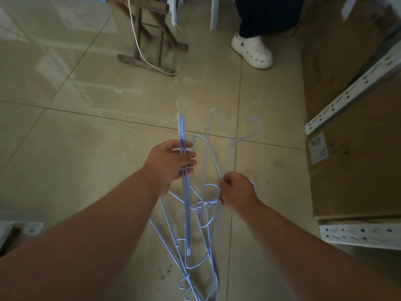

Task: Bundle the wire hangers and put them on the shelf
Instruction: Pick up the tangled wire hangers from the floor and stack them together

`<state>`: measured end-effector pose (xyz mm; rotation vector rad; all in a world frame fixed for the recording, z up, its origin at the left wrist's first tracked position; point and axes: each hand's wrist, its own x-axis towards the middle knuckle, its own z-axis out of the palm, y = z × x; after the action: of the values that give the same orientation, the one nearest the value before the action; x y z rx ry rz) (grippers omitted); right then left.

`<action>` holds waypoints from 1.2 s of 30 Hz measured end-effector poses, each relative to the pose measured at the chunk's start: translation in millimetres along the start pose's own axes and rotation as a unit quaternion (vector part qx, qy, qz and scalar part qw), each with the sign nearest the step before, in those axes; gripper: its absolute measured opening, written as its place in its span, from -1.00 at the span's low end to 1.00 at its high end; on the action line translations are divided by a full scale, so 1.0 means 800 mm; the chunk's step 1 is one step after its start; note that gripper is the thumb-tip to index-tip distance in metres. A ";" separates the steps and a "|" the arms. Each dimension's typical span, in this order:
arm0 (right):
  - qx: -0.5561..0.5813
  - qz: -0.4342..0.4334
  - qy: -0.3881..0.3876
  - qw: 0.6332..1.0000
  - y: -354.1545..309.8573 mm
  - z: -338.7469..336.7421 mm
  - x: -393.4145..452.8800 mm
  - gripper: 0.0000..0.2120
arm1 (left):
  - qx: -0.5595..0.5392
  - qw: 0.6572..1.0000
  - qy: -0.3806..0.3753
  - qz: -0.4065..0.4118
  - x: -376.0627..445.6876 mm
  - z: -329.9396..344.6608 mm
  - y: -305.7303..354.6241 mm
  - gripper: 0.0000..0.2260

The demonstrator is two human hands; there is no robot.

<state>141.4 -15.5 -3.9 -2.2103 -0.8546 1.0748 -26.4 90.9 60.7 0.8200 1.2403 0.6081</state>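
Several pale blue wire hangers are held above the tiled floor in the centre of the view. My left hand (171, 164) grips a tight stack of hangers (186, 209) edge-on, pointing away from me. To its right, my right hand (236, 190) pinches the wires of a loose hanger (227, 144) whose hook is blurred. More tangled hangers (201, 263) dangle below both hands. The shelf (355, 233), of white perforated metal, stands at the right.
Large cardboard boxes (347, 170) sit on the shelf at the right. Another person's leg and white clog (252, 51) are at the top. A wooden stand (152, 40) with a white cable draped over it stands at the top centre. A metal bracket (21, 231) lies at the left edge.
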 end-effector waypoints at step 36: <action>0.282 0.001 -0.239 0.929 -0.039 0.017 -0.040 -0.87 | -0.021 0.998 -0.061 0.016 -0.004 0.019 -0.008 -0.75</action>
<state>105.6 -15.5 25.9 -1.4928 -0.6194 1.6554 -12.6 81.6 59.5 0.8310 1.1034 0.5984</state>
